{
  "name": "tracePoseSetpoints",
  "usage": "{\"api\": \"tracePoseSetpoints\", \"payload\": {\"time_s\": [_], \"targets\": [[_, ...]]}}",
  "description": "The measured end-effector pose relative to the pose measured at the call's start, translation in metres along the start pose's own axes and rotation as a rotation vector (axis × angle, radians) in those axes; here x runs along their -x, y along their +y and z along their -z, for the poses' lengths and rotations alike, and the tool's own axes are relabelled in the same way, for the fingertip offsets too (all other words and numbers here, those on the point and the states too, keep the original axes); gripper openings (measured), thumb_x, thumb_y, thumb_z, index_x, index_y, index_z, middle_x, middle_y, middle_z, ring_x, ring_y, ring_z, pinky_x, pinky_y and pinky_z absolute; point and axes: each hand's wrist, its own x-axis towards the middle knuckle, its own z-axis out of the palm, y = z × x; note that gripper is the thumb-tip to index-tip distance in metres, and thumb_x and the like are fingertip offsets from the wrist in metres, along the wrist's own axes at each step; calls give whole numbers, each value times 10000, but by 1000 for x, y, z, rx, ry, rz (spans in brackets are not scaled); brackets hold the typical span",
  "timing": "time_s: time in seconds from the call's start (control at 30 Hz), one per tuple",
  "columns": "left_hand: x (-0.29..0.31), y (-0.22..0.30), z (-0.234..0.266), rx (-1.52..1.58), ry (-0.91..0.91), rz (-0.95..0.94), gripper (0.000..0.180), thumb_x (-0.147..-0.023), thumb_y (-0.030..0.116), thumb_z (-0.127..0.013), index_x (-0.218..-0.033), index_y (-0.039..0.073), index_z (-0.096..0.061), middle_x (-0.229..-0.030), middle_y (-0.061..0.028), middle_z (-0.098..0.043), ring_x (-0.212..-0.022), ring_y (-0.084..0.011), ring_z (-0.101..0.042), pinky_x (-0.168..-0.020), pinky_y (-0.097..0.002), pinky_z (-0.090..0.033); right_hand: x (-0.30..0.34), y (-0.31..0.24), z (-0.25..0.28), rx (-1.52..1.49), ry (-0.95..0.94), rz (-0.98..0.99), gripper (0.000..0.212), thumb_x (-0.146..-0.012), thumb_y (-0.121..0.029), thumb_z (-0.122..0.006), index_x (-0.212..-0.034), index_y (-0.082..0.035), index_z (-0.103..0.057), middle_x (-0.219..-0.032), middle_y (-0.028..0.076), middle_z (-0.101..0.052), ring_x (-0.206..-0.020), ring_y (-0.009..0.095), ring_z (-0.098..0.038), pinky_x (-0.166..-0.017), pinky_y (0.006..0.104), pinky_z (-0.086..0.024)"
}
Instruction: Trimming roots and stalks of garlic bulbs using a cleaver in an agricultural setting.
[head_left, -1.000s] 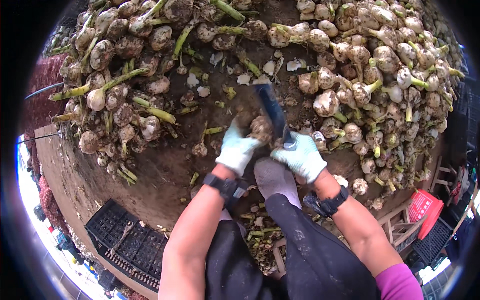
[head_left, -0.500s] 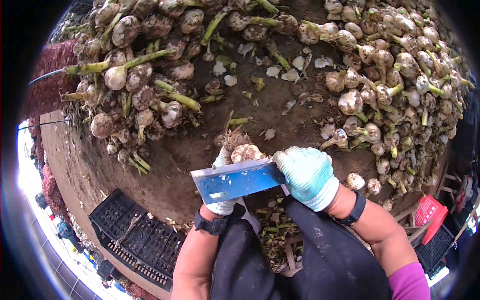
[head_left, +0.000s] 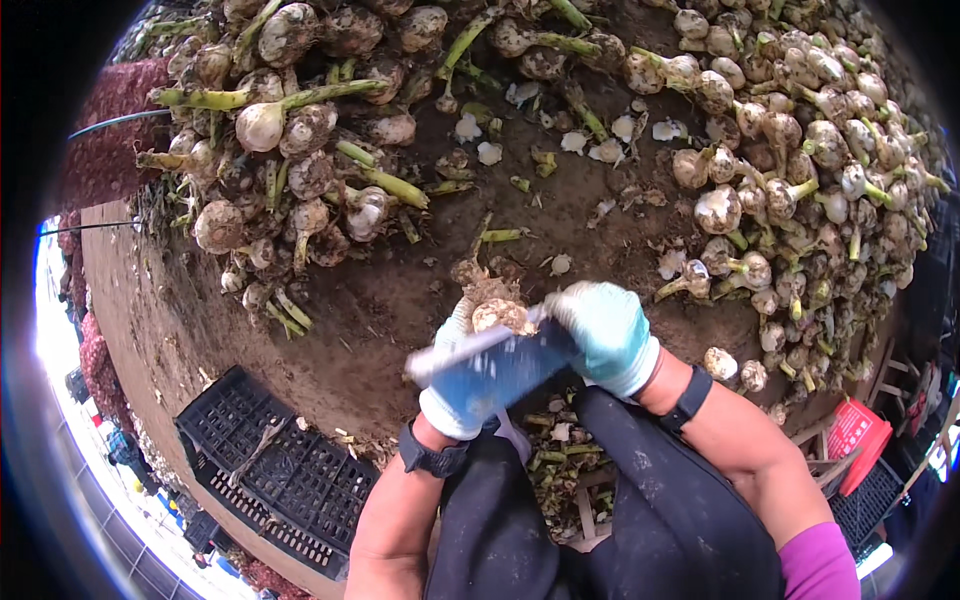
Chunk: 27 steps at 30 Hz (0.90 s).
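In my gloved right hand [head_left: 608,338] is a broad, blue-sided knife [head_left: 505,375], fingers closed around its handle end. Motion smears the blade, which slants down to the left across my other hand. My gloved left hand [head_left: 458,328] is closed on a dirty garlic bulb [head_left: 497,314], its cut pale face by the blade's upper edge. Shaggy roots or dry soil show behind the bulb. The blade hides most of the left fingers and palm.
Untrimmed garlic with green stems [head_left: 310,130] is heaped at far left. More garlic bulbs [head_left: 790,200] pile up on the right. Pale scraps [head_left: 573,142] litter the brown surface between. A black plastic crate [head_left: 270,470] lies at left, a red container [head_left: 860,440] at right.
The knife has tilted, its left end swinging lower, and its blade is now blurred. Both hands stay close together around the bulb. The whole scene has shifted slightly right in view.
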Motion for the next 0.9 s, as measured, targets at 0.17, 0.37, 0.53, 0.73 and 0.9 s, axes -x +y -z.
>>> {"api": "tracePoseSetpoints", "payload": {"time_s": [0.17, 0.37, 0.53, 0.73, 0.9], "targets": [[8, 6, -12, 27, -88, 53, 728, -583, 90, -821, -1187, 43, -418, -995, -25, -545, -896, -121, -540, -816, -276, -473, 9, 25, 18, -169, 79, -747, 149, -721, -82, -642, -853, -36, -589, -757, 106, -629, -674, 208, -617, -603, 289, -499], [-9, -7, -16, -483, -58, -320, 910, -556, 127, -848, -1291, 56, -318, -1170, -81, -499, -1017, -158, -516, -886, -294, -433, -15, -15, 30, -1030, -202, -872, 324, -709, -139, -721, -989, -20, -610, -828, 50, -650, -738, 85, -580, -685, 236, -473], [-5, -4, 12, 193, -92, -82, 636, -792, 323, -647, -1278, 23, -367, -1196, -117, -498, -1046, -222, -524, -895, -328, -439, -26, -28, 47, -927, -262, -811, 309, -697, -140, -744, -954, -31, -612, -808, 28, -644, -726, 60, -567, -656, 245, -477], [1, 1, 1, -152, 37, -24, 337, -782, -5, -551, -1117, -17, -512, -915, -73, -615, -804, -159, -601, -739, -273, -490, -20, -20, 38, -355, -5, -291, 293, -646, -69, -683, -929, -45, -609, -862, 129, -615, -744, 306, -618, -645, 332, -509], [2, 9, 9, -269, 61, -184, 293, -803, 41, -558, -1088, -17, -522, -934, -92, -608, -807, -136, -584, -707, -252, -485, 18, 40, 13, 50, -233, -350, 229, -661, -47, -593, -888, -28, -597, -792, 161, -612, -686, 318, -606, -625, 362, -506]]}}
